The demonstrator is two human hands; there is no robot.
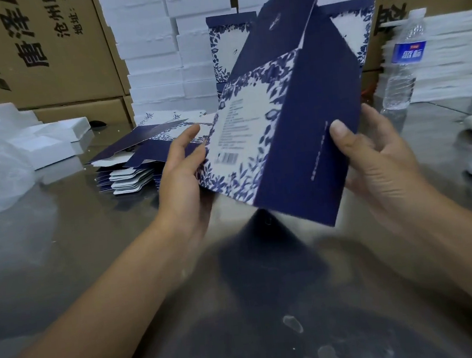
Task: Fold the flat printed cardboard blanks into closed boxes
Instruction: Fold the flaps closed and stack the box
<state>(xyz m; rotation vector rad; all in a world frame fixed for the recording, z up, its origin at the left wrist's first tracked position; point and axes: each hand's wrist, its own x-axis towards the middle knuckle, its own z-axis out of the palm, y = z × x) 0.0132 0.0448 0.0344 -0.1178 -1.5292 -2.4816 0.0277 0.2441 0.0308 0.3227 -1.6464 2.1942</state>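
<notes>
Blank held mid-air over tabletop, popped into tube: L hand pinching floral edge, R hand gripping w/ thumb pressed on navy side, prob. squaring creases. Top flap not yet shut. Flat stack behind L hand.

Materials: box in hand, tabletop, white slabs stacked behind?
Box: printed cardboard, matte-looking, crisp fold creases. Tabletop: probably metal, dull sheen with blurry reflections. White slabs: likely foam, ragged edges.
</notes>
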